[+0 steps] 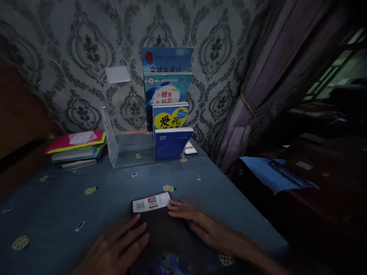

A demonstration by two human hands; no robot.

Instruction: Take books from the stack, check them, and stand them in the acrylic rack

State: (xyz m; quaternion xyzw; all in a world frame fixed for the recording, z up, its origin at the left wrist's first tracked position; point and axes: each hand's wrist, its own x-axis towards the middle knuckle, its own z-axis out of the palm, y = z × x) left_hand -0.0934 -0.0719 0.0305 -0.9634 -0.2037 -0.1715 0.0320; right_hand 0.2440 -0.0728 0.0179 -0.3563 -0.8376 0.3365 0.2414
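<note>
On blue table, two hands flat on one dark book, four books upright

Head view, single: looked forward and down from above near edge of table, close over hands, faced wall with books.

A dark flat book with a white barcode label lies on the blue cloth-covered table at its near edge. The left hand rests flat on the book's left part, the right hand on its right edge. Behind it, a clear acrylic rack stands against the patterned wall, with four upright books in its right end. Left of the rack lies a stack of thin coloured books. A draped curtain hangs to the right.
</note>
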